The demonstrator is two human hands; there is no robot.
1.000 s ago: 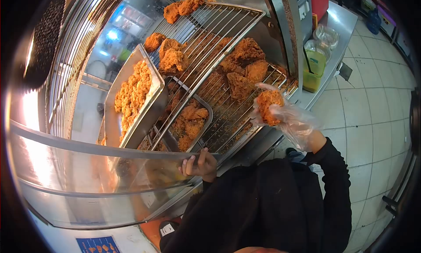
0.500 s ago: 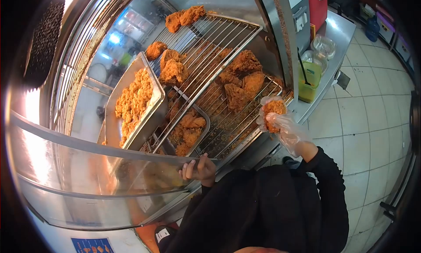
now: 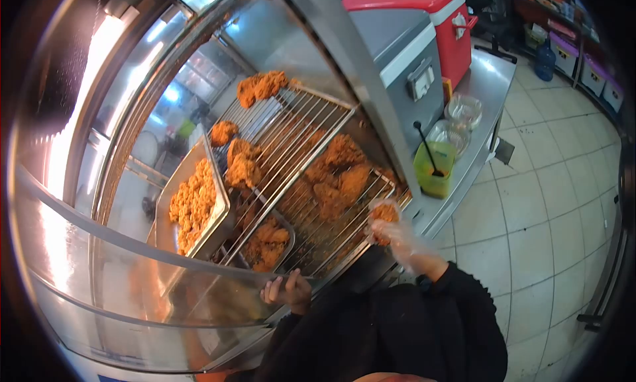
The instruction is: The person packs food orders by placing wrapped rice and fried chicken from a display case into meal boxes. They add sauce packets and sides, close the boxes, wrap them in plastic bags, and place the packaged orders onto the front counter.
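My right hand [image 3: 401, 239], in a clear plastic glove, is closed around a piece of fried chicken [image 3: 384, 214] at the open front of the display cabinet. My bare left hand [image 3: 289, 292] has its fingers hooked over the edge of the cabinet's sliding door [image 3: 165, 265]. Just inside, larger fried chicken pieces [image 3: 341, 177] lie on the lower wire rack. A small tray of chicken [image 3: 267, 244] sits near the door's edge. More pieces [image 3: 244, 163] rest on the upper wire rack [image 3: 298, 130], beside a deep metal pan [image 3: 222, 213] of small fried bites.
To the right, a steel counter [image 3: 478, 94] carries a grey cooler [image 3: 397, 57], a red cooler [image 3: 454, 51], clear plastic containers [image 3: 464, 110] and a green tub [image 3: 434, 173] with a black-handled utensil. A cabinet post [image 3: 344, 71] stands between rack and counter. Tiled floor [image 3: 536, 203] lies beyond.
The camera view has tilted up, showing more of the coolers and cabinet top. My right hand still grips the chicken at the cabinet's front edge; my left stays on the door.
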